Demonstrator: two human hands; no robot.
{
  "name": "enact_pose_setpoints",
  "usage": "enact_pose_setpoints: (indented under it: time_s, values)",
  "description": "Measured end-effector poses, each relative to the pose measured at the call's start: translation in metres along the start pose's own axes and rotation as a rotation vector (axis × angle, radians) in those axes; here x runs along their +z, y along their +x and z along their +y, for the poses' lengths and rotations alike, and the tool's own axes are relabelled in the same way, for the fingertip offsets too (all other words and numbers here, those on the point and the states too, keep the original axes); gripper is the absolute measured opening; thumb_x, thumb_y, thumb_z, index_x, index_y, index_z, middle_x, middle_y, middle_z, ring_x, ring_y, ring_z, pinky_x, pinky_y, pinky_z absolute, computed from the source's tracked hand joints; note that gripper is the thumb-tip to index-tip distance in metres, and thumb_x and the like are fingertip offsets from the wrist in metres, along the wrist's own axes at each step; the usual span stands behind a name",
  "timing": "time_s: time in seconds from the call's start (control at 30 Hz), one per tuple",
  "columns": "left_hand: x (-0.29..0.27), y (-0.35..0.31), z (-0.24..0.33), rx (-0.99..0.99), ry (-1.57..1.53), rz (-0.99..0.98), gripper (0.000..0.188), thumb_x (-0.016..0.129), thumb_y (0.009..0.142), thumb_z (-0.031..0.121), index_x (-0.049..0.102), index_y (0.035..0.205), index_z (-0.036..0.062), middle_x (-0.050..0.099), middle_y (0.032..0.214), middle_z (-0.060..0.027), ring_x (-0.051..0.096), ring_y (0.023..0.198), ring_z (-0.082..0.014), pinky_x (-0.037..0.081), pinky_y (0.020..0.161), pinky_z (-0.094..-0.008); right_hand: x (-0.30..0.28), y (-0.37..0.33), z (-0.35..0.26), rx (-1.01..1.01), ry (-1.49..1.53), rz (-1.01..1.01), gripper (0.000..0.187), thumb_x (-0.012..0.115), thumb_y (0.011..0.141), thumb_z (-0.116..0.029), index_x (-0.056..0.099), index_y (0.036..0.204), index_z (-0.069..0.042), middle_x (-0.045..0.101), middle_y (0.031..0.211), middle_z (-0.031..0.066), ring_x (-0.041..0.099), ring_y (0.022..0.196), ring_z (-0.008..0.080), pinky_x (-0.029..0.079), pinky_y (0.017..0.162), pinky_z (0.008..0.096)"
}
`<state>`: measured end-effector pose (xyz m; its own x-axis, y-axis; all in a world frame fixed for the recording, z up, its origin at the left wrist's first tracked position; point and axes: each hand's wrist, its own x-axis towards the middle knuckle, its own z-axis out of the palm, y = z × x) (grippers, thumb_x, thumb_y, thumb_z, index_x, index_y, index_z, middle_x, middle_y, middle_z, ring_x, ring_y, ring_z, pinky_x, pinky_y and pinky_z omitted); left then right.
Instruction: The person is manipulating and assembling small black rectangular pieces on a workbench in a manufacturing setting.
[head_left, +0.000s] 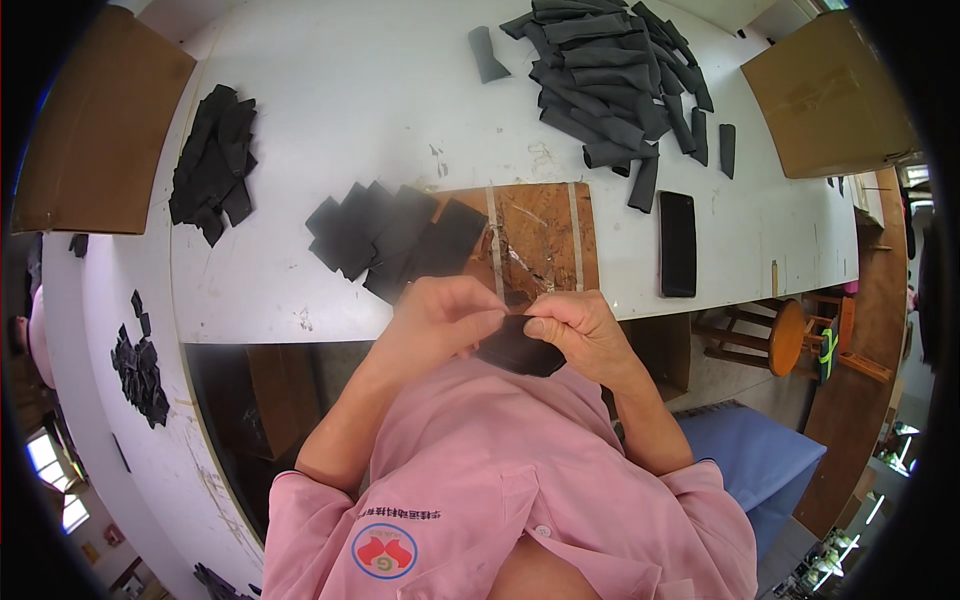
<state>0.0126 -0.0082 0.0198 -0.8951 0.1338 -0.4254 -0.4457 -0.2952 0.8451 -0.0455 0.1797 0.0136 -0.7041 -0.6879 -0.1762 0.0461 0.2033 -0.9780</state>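
Both hands meet just off the table's near edge, in front of my pink shirt, over one black fabric piece [522, 352]. My right hand [588, 335] pinches its upper right edge between thumb and fingers. At its upper left edge, my left hand [440, 318] is closed with thumb and fingertips together; part of the piece is hidden behind those fingers. Just beyond my left hand lie several flat dark fabric pieces [395, 232], overlapping each other. They partly cover a worn brown board [545, 235] with light strips of tape across it.
A large heap of dark tube-shaped fabric pieces [610, 85] lies at the far right. One lighter grey piece [487, 55] is beside it. A phone [677, 245], cardboard boxes [105, 120], another dark pile [215, 160] and a wooden stool [785, 338] surround the work spot.
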Motion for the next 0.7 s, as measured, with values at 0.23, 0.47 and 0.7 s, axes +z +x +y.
enact_pose_setpoints:
  time_s: [0.23,0.47,0.7]
  values:
    - [-0.002,-0.003,0.015,-0.01,0.226,-0.013,0.009,0.056,0.077,0.001,0.06,0.084,-0.0028,0.056,0.067,-0.0019,0.05,0.055,-0.0057,0.042,0.049,-0.0185,-0.002,0.005,0.003,-0.013,0.01,-0.069,0.015,0.059,0.079,-0.014,0.059,0.077,0.002,0.051,0.06,0.0045,0.045,0.056,0.0098,0.037,0.051,0.0243]
    - [-0.005,-0.004,0.008,0.006,0.253,-0.043,0.008,0.054,0.076,-0.005,0.058,0.081,-0.0009,0.055,0.066,0.0014,0.046,0.053,-0.0017,0.037,0.047,-0.0157,0.002,0.014,0.002,-0.041,-0.103,-0.186,0.016,0.061,0.076,-0.014,0.058,0.076,0.001,0.048,0.06,0.0056,0.046,0.058,0.0151,0.037,0.053,0.0265]
    - [0.025,-0.006,-0.02,0.423,0.322,0.558,0.005,0.056,0.074,-0.003,0.056,0.077,0.0009,0.054,0.063,0.0008,0.049,0.055,-0.0039,0.039,0.049,-0.0176,0.026,0.012,-0.024,-0.371,-0.466,0.363,0.027,0.069,0.064,-0.009,0.056,0.086,0.0,0.05,0.081,0.0087,0.049,0.072,0.0235,0.041,0.06,0.0302]
